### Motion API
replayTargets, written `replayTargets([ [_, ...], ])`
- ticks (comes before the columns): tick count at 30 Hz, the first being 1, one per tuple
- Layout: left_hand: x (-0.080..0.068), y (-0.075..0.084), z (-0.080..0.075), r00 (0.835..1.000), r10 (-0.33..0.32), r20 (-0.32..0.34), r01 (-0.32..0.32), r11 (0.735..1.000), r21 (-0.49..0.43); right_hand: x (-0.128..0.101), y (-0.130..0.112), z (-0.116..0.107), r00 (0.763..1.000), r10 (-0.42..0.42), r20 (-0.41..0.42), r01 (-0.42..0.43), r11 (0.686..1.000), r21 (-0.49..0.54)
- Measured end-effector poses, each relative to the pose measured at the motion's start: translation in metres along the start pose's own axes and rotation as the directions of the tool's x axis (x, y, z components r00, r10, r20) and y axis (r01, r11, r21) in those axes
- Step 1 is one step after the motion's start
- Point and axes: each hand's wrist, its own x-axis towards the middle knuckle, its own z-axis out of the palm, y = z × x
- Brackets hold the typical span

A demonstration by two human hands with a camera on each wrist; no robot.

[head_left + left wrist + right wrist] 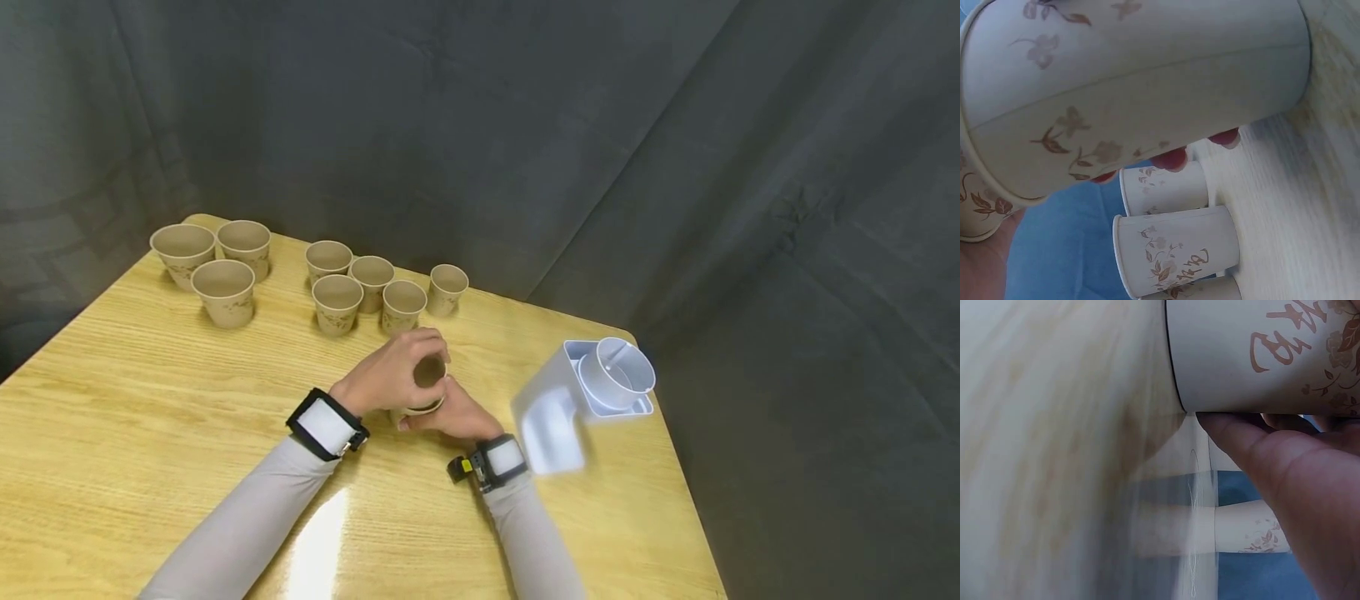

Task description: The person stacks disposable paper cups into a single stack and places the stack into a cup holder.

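Observation:
A brown flowered paper cup point(429, 372) lies tipped on its side at the middle of the wooden table point(150, 433), its mouth facing the camera. My left hand point(390, 375) grips it from the left and above. My right hand point(453, 417) holds its lower part, where a second rim point(422, 408) shows, as of a nested cup. In the left wrist view the cup point(1147, 81) fills the top, with fingertips point(1169, 159) curled under it. In the right wrist view my thumb point(1272, 462) presses against the printed cup point(1241, 356).
Three larger cups point(222, 292) stand at the back left, with several smaller cups point(371, 279) beside them. A white plastic cup holder point(585, 400) sits to the right, close to the table's right edge point(675, 467). A dark curtain hangs behind.

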Motion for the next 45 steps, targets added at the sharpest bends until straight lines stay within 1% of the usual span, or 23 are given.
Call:
replayTargets([
  [4, -0.003, -0.002, 0.007, 0.999, -0.008, 0.031, 0.007, 1.0, 0.019, -0.001, -0.001, 0.0, 1.0, -0.008, -0.014, 0.008, 1.0, -0.018],
  [7, -0.006, -0.003, 0.014, 0.998, 0.006, 0.057, -0.008, 0.999, 0.046, -0.003, 0.0, -0.001, 1.0, -0.001, -0.029, 0.0, 0.999, -0.036],
  [10, -0.008, -0.005, 0.018, 0.998, 0.02, 0.052, -0.023, 0.998, 0.057, -0.004, 0.001, -0.003, 0.999, 0.004, -0.035, -0.006, 0.998, -0.055],
  [12, -0.008, -0.006, 0.019, 0.999, 0.012, 0.05, -0.015, 0.999, 0.05, -0.004, 0.002, -0.004, 0.999, 0.001, -0.033, -0.003, 0.998, -0.055],
  [15, -0.009, -0.007, 0.018, 0.997, -0.021, 0.069, 0.019, 0.999, 0.036, -0.003, 0.003, -0.005, 1.0, -0.002, -0.027, 0.0, 0.999, -0.05],
  [20, -0.008, -0.009, 0.018, 0.99, -0.07, 0.125, 0.069, 0.997, 0.016, -0.003, 0.002, -0.006, 1.0, 0.016, -0.016, -0.017, 0.998, -0.059],
  [23, -0.006, -0.01, 0.015, 0.982, -0.092, 0.163, 0.101, 0.994, -0.045, -0.004, 0.002, -0.006, 0.999, 0.038, -0.014, -0.038, 0.998, -0.052],
  [26, -0.006, -0.009, 0.01, 0.972, -0.128, 0.196, 0.152, 0.982, -0.11, -0.004, 0.001, -0.006, 0.998, 0.059, -0.016, -0.06, 0.997, -0.052],
  [28, -0.006, -0.008, 0.005, 0.968, -0.145, 0.206, 0.175, 0.975, -0.137, -0.004, 0.002, -0.006, 0.998, 0.058, -0.026, -0.059, 0.997, -0.054],
  [29, -0.005, -0.008, 0.003, 0.967, -0.154, 0.202, 0.184, 0.973, -0.139, -0.004, 0.002, -0.005, 0.998, 0.057, -0.028, -0.058, 0.998, -0.036],
  [31, -0.005, -0.008, -0.003, 0.969, -0.17, 0.177, 0.194, 0.973, -0.125, -0.004, 0.001, -0.004, 0.998, 0.056, -0.034, -0.056, 0.998, -0.007],
  [33, -0.005, -0.011, -0.009, 0.978, -0.168, 0.123, 0.18, 0.979, -0.098, -0.004, 0.001, -0.004, 0.998, 0.047, -0.037, -0.045, 0.998, 0.05],
  [36, -0.006, -0.019, -0.021, 0.987, -0.158, 0.006, 0.158, 0.987, -0.04, -0.005, 0.001, -0.002, 0.997, 0.053, -0.052, -0.048, 0.994, 0.093],
  [38, -0.008, -0.026, -0.028, 0.986, -0.15, -0.076, 0.15, 0.989, -0.004, -0.005, 0.002, -0.001, 0.996, 0.059, -0.068, -0.053, 0.994, 0.091],
  [40, -0.01, -0.033, -0.035, 0.975, -0.16, -0.153, 0.168, 0.985, 0.035, -0.005, 0.002, -0.001, 0.994, 0.07, -0.083, -0.063, 0.995, 0.081],
  [41, -0.011, -0.037, -0.038, 0.967, -0.171, -0.189, 0.184, 0.981, 0.057, -0.005, 0.002, -0.001, 0.993, 0.074, -0.088, -0.067, 0.995, 0.078],
  [45, -0.017, -0.052, -0.049, 0.928, -0.205, -0.311, 0.25, 0.962, 0.112, -0.005, 0.003, 0.0, 0.992, 0.089, -0.095, -0.081, 0.994, 0.078],
])
